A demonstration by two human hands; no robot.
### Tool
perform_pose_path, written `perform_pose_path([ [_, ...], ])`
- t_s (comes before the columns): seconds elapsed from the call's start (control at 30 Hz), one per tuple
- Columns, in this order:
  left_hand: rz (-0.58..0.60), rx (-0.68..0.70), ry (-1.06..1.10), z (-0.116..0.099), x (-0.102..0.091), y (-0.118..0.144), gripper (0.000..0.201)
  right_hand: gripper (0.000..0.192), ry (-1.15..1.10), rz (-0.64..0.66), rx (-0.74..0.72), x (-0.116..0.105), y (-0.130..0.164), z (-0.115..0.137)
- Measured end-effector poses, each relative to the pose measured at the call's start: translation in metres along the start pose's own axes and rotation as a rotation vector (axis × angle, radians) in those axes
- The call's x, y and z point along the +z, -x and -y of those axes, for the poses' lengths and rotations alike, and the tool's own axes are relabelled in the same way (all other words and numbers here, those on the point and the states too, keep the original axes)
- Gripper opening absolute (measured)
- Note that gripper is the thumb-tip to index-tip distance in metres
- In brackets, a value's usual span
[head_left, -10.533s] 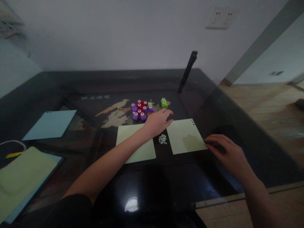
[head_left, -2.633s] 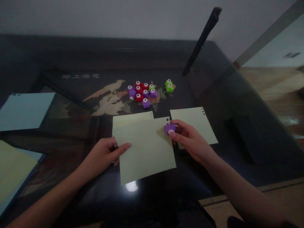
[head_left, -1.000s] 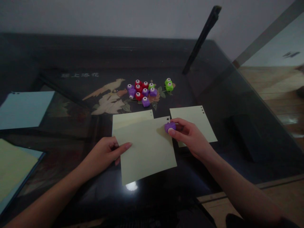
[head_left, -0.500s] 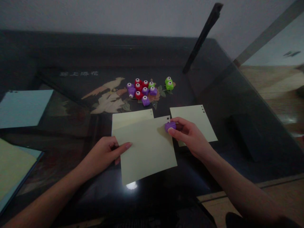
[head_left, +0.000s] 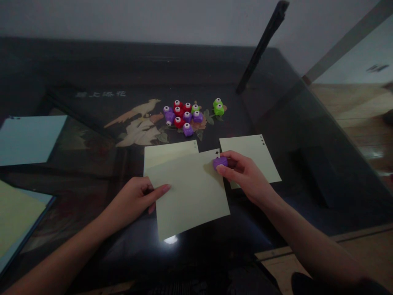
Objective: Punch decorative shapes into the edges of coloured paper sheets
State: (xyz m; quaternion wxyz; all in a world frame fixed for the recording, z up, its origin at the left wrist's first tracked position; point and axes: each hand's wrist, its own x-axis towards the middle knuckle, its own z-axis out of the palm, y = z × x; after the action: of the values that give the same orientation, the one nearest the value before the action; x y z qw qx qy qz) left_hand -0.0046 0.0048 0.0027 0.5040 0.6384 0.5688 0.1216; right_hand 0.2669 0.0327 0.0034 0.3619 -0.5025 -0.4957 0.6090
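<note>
My left hand (head_left: 139, 196) pinches the left edge of a pale green paper sheet (head_left: 188, 192) and holds it tilted above the dark glass table (head_left: 92, 82). My right hand (head_left: 244, 174) grips a small purple paper punch (head_left: 220, 162) clamped on the sheet's right edge, just below a small star-shaped hole near the top corner. A second green sheet (head_left: 167, 150) lies flat under the held one. A third green sheet (head_left: 250, 153) lies to the right, partly under my right hand.
A cluster of several purple, red and green punches (head_left: 184, 116) sits behind the sheets, with two green ones (head_left: 218, 106) apart. A blue sheet (head_left: 29, 139) and a green-and-blue stack (head_left: 15, 217) lie at left. A black rod (head_left: 260, 45) leans at the back right.
Since 10.5 s ago I have picked up a green sheet with my left hand and a purple punch with my right. Over the last second both hands stay almost still.
</note>
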Motion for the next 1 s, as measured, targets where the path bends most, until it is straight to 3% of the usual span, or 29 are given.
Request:
perform_pose_path([
  [1.0, -0.009, 0.036, -0.003, 0.0017, 0.0062, -0.0019, 0.050, 0.022, 0.056, 0.022, -0.054, -0.0023, -0.0029, -0.0055],
])
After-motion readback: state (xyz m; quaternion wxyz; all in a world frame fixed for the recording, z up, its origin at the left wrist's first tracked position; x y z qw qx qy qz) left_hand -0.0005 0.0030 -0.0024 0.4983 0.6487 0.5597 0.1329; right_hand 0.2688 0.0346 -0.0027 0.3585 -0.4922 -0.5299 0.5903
